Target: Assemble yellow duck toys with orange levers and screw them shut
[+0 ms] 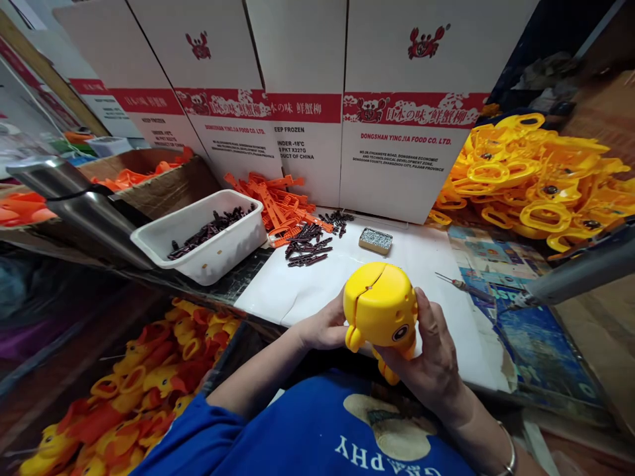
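Note:
A yellow plastic toy animal with a round head and a printed eye is held up in front of my chest, over the near edge of the white work surface. A seam gap runs across the top of its head. My left hand grips it from the left side, its fingertips hidden behind the toy. On the right, my right hand wraps round the toy's side and lower part, thumb in front. Beyond the toy lie a small tin of tiny metal pieces and a loose pile of dark plastic parts.
A white bin of dark parts stands left, beside orange plastic pieces. Yellow handled parts are heaped at right, near a screwdriver and a grey metal tool. Yellow-and-orange toys fill the lower left. White cartons wall the back.

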A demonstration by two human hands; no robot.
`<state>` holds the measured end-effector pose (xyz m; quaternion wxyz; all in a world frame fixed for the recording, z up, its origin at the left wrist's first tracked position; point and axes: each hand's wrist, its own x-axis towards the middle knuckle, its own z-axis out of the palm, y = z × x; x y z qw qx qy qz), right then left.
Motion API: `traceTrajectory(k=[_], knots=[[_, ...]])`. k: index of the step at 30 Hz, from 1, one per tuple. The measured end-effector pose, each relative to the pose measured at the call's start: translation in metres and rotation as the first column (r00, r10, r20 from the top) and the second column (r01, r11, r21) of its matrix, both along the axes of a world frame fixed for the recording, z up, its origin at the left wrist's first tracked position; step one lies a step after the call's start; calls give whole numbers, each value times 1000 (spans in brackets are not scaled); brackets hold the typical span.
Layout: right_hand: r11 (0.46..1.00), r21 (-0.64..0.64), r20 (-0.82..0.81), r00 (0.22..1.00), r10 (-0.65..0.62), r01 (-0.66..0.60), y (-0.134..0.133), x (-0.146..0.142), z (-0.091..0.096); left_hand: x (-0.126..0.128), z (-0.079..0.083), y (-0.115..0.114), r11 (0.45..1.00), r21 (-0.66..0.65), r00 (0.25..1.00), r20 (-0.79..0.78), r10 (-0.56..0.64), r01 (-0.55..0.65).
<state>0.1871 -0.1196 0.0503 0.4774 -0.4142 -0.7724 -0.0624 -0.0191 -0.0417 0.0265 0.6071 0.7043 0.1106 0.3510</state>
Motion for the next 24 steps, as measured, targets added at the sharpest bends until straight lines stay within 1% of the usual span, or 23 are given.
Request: traceTrajectory(k=[2, 3, 4, 6, 8, 10, 11, 12, 14, 16, 18, 21, 24], knots=[[1000, 2, 1, 1000, -12, 12, 1, 0, 1, -4, 1, 0, 993, 79, 996, 16, 90, -91], [1000, 2, 1, 1000, -19, 19, 1, 0, 1, -6, 3, -1, 988, 109, 994, 26, 111, -113], [1000, 1, 4, 1000, -25, 25, 0, 0, 2, -8, 6, -2, 985, 125, 993, 38, 115, -119], [999, 8, 20, 999, -34, 34, -1, -2, 3, -13, 15, -7, 990, 119, 996, 51, 69, -74], [999, 20, 36, 998, -45, 45, -3, -4, 2, -14, 27, -14, 998, 60, 997, 83, 11, -16], [997, 32, 47, 996, -72, 70, -5, -6, 1, -11, 37, -23, 999, -34, 991, 131, 0, 5], [995, 39, 53, 995, -89, 87, -6, -7, 1, -7, 41, -27, 996, -87, 987, 161, 30, -17], [994, 50, 62, 993, -103, 100, -6, -7, 0, -3, 44, -31, 989, -136, 978, 189, 87, -62], [990, 82, 80, 989, -121, 114, -6, -9, -1, 5, 46, -38, 965, -198, 956, 202, 214, -174], [987, 101, 93, 987, -131, 121, -5, -10, 0, 11, 44, -43, 943, -212, 932, 203, 300, -257], [986, 109, 105, 985, -138, 127, -3, -10, 2, 13, 41, -46, 943, -194, 924, 222, 311, -271], [984, 123, 126, 982, -142, 127, -3, -12, 6, 12, 39, -49, 961, -140, 917, 294, 271, -239], [983, 128, 137, 980, -147, 130, -5, -14, 7, 12, 39, -51, 966, -129, 915, 312, 254, -224]])
